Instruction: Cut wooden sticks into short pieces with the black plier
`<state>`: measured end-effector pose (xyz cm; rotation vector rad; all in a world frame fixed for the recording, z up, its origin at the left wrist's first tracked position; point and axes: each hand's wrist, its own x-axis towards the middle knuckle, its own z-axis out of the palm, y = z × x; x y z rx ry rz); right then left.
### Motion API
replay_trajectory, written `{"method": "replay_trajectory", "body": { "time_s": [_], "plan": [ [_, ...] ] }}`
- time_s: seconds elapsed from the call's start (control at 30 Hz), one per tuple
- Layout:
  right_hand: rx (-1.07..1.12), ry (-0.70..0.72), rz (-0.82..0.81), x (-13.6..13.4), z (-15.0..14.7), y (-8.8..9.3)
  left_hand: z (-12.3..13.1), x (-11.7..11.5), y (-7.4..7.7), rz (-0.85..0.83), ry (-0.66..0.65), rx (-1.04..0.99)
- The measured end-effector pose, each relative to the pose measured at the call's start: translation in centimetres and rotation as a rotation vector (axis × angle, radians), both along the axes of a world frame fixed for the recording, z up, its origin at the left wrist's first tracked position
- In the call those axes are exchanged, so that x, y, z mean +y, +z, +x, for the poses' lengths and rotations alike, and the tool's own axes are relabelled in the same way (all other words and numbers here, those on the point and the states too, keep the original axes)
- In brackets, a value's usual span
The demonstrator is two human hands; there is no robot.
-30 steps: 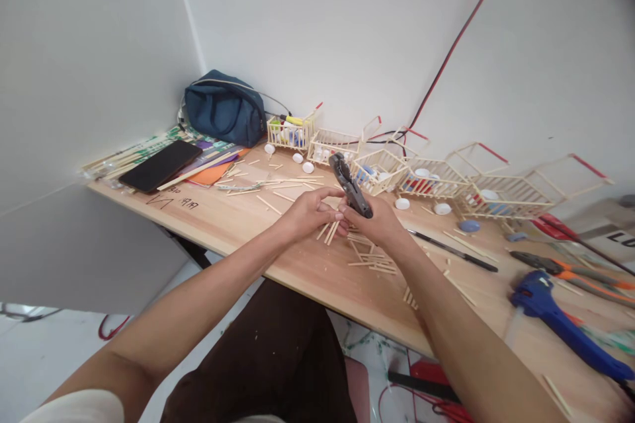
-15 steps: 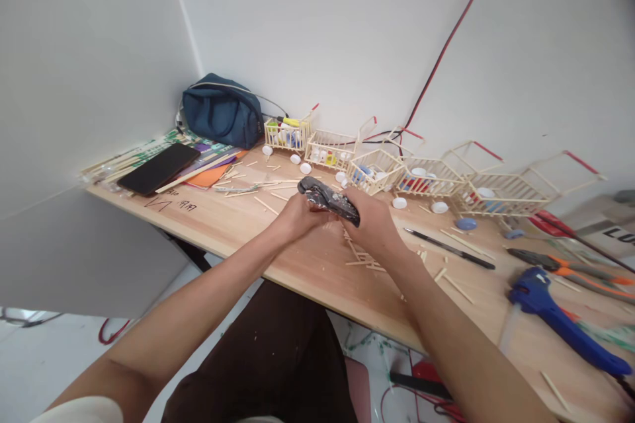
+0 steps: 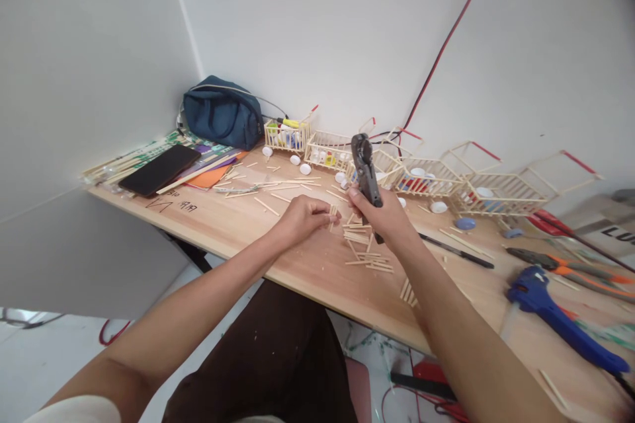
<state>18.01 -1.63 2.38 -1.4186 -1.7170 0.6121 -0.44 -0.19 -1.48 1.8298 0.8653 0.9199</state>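
My left hand (image 3: 306, 219) pinches a few short pale wooden sticks (image 3: 333, 209) between thumb and fingertips, just above the table. To its right, my right hand (image 3: 387, 211) is wrapped round a dark grey plier-like hand tool (image 3: 366, 172), whose head points up and away from me. The tool is apart from the sticks; its exact kind is hard to make out. Below and between my hands lies a loose pile of cut wooden sticks (image 3: 361, 238). More short sticks (image 3: 407, 293) lie beside my right forearm.
Several small stick-built carts (image 3: 506, 192) line the wall, with white wheels and red handles. A black pen (image 3: 461, 251), pliers with orange grips (image 3: 570, 268) and a blue glue gun (image 3: 560, 317) are at the right. A phone (image 3: 159, 170) and a blue pouch (image 3: 223, 112) sit left.
My right hand has lifted the tool away from my left hand and turned it from nearly flat to pointing upward. The sticks in my left fingers now show.
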Motion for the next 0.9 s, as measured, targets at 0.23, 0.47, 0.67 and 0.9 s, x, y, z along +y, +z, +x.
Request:
{"method": "replay_trajectory", "body": {
  "time_s": [0.23, 0.47, 0.67, 0.9],
  "plan": [
    [-0.119, 0.083, -0.008, 0.1, -0.8, -0.7, 0.4, 0.2, -0.2, 0.04, -0.007, 0.04],
    [-0.059, 0.178, -0.086, -0.1, -0.7, -0.4, 0.6, 0.0, 0.0, 0.059, 0.007, 0.049],
    [-0.107, 0.141, -0.005, -0.2, -0.9, -0.7, 0.5, 0.0, 0.2, 0.078, 0.077, 0.071],
    [-0.173, 0.157, 0.174, -0.2, -1.0, -1.3, 0.2, 0.5, 0.1, 0.004, 0.194, 0.062]
  ]
}}
